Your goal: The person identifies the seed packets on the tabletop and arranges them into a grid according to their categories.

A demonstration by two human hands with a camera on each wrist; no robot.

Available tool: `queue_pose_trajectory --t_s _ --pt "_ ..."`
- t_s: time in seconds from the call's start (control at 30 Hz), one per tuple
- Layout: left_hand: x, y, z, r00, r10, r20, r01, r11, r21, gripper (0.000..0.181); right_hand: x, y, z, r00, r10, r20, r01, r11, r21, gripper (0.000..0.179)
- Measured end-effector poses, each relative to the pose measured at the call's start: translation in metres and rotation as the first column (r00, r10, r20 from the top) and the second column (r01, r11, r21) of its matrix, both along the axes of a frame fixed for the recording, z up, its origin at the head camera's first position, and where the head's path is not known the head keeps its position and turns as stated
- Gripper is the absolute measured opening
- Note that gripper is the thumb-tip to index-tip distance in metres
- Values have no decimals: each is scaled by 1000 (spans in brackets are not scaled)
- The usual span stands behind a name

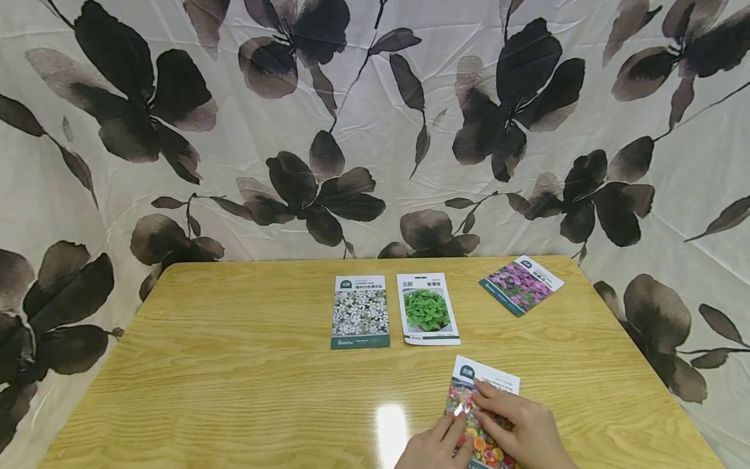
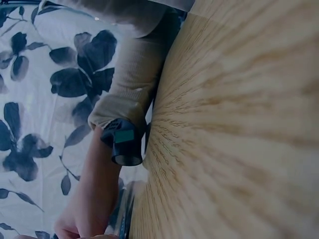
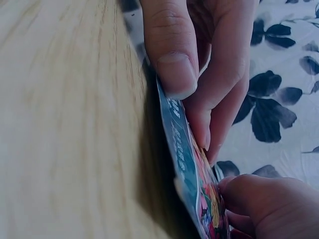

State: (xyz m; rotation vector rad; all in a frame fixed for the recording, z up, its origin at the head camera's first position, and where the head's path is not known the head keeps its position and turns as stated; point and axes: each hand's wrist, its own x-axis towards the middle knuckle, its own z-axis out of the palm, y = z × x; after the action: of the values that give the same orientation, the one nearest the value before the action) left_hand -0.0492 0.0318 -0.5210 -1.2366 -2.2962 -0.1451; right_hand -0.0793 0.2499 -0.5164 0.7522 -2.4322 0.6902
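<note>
Seed packet (image 1: 480, 445), beneath right hand (image 1: 521, 420), fingers nearly straight against front, and left hand (image 1: 435, 449), grip unclear. Apparently being adjusted; probably calling next for light, even contact.

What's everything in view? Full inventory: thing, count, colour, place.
Table: 1, yellowish wood grain, lower half of the head view
Patterned cloth: 1, white with dark blossoms, behind and beside the table
White-flower packet: 1, white and green, far side of the table, middle
Green-leaf packet: 1, white with green, just right of it, apart
Pink-flower packet: 1, pink-purple with white, far right, lying at an angle
Multicoloured-flower packet: 1, mixed bright colours with white top, near side
Wrist device: 1, dark with a green patch, by the cuff, left wrist view
Sleeve: 1, pale, left wrist view
Left hand: 1, bare, touching the multicoloured-flower packet
Right hand: 1, bare, touching the same packet
</note>
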Motion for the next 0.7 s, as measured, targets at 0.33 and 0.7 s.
queue_pose_trajectory --t_s 0.33,0.7 --pt "2 -2 -2 999 20 -38 -18 999 37 23 1 -1 -2 999 38 18 -38 999 5 37" --pt "1 -8 -6 1000 15 -15 -14 996 93 31 -5 -5 -6 995 100 15 -99 995 -17 36"
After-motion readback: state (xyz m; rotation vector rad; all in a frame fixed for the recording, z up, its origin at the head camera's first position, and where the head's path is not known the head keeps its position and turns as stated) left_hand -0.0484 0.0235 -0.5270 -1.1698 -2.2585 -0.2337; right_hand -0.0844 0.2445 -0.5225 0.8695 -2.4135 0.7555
